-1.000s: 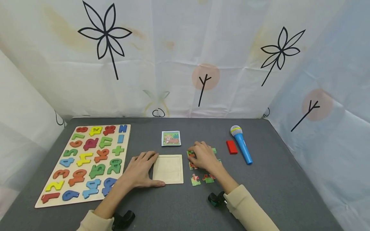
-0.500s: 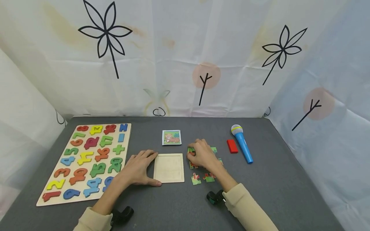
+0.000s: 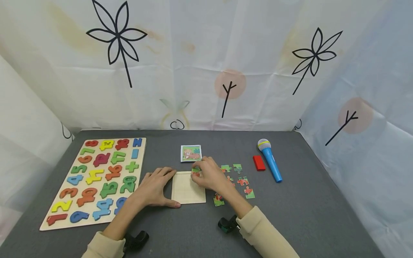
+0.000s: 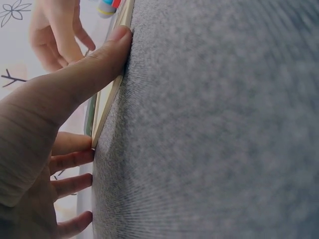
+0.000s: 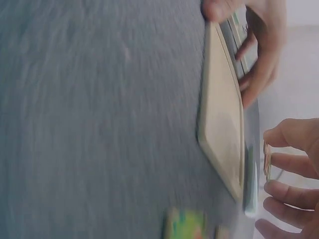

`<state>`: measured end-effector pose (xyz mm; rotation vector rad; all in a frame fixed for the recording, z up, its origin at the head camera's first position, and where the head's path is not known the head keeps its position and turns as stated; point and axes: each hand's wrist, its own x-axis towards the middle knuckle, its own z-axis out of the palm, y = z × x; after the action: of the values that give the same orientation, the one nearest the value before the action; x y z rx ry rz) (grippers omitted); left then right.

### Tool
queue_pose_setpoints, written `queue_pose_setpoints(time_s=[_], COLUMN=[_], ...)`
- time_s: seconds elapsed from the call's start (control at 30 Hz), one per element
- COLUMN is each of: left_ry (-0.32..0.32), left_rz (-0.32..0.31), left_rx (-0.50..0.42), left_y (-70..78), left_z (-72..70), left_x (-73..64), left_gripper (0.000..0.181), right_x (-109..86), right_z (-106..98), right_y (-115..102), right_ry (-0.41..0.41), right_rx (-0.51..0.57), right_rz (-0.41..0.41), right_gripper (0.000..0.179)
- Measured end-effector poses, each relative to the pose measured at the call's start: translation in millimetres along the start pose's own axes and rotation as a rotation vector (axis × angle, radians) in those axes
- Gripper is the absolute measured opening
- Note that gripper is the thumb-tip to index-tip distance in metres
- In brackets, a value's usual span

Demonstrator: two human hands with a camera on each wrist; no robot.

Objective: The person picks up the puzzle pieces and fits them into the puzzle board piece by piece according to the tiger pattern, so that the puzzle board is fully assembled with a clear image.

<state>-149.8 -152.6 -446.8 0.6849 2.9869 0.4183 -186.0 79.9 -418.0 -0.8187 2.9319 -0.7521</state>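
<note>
A shallow pale wooden puzzle tray (image 3: pixel 185 193) lies on the table with its bare inside showing. My left hand (image 3: pixel 155 189) spans its left side, fingers fairly straight; the index fingertip touches the far left corner and the thumb (image 4: pixel 102 59) lies along the near edge. Over the tray's far right part, my right hand (image 3: pixel 210 175) pinches a small jigsaw piece (image 3: pixel 195 171), green at its top. The right wrist view shows that thin piece (image 5: pixel 267 160) edge-on between the fingertips, raised off the tray. Several loose jigsaw pieces (image 3: pixel 243 181) lie right of the tray, some partly behind the right hand and forearm.
A picture card (image 3: pixel 191 153) with an animal lies behind the tray. A wooden number board (image 3: pixel 142 154) takes up the left side. Rightward sit a red block (image 3: pixel 259 163) and a blue toy microphone (image 3: pixel 272 165). White printed cloth (image 3: pixel 193 53) hangs around the grey table.
The right hand has picked up a jigsaw piece from the loose pieces and moved left over the tray with it. My left hand stays at the tray's left side.
</note>
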Motion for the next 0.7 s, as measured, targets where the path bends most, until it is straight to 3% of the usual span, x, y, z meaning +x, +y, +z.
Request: queue_pose_setpoints(time_s=[0.3,0.7], left_ry=[0.012,0.000], left_rz=[0.005,0.010], left_rx=[-0.023,-0.106], left_y=[-1.7,-2.3], left_z=[0.9,0.7], left_x=[-1.0,-0.9], left_gripper=[0.116,0.120], right_x=[9.6,19.5], right_z=[22.3,30.3], right_y=[-20.3,-34.3], right_ry=[-0.084,-0.126], right_rx=[-0.052,-0.070], right_rz=[-0.007,0.028], right_gripper=[0.026,0.030])
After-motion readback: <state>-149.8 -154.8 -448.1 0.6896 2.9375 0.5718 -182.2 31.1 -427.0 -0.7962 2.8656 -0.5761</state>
